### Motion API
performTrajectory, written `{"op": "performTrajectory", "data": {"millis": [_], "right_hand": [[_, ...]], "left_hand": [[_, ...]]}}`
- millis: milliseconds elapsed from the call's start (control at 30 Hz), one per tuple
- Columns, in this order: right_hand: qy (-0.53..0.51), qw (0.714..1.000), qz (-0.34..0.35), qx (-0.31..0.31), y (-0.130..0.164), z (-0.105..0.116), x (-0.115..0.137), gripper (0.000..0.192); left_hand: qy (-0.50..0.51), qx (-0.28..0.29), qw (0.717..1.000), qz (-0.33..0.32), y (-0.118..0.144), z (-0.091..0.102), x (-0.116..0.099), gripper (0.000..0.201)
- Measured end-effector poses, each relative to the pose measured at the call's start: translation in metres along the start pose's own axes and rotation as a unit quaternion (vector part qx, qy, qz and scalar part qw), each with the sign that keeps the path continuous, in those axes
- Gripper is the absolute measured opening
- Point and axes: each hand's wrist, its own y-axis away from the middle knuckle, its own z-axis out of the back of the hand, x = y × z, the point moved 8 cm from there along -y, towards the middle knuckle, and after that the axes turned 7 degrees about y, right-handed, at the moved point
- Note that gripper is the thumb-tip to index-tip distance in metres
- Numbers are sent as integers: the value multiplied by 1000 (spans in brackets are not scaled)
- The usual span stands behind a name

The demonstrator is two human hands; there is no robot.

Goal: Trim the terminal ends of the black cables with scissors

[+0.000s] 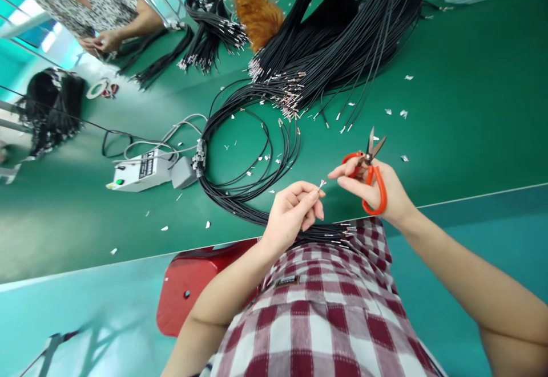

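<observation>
Two hands: left hand (293, 209) pinches wire (320, 185), right hand (377, 186) scissors (370, 166).

Bright, even light fills the scene, most of it seeming to come from overhead. The green table (471, 109) takes a soft sheen, with pale glare pooling at its far left near the white control box (141, 173). Shadows are faint and short. The wide lens bows the table edge and stretches things at the corners. The centre is sharp; the person at upper left is softer, the face pixelated.
</observation>
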Motion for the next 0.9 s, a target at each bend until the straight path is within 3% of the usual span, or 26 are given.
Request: {"op": "performTrajectory", "data": {"millis": [167, 400, 700, 767, 900], "right_hand": [[-35, 999, -7, 31, 7, -14, 16, 28], [82, 994, 59, 42, 10, -7, 32, 21], [201, 969, 144, -4, 21, -6, 51, 13], [167, 977, 127, -26, 19, -1, 49, 15], [45, 997, 0, -62, 12, 10, 24, 23]], "left_hand": [[-17, -6, 1000, 9, -2, -3, 2, 33], [-23, -21, 999, 32, 0, -5, 2, 40], [-28, -20, 999, 42, 0, -9, 6, 43], [-26, -21, 999, 42, 0, -8, 6, 43], [-21, -26, 999, 34, 0, -7, 5, 42]]}}
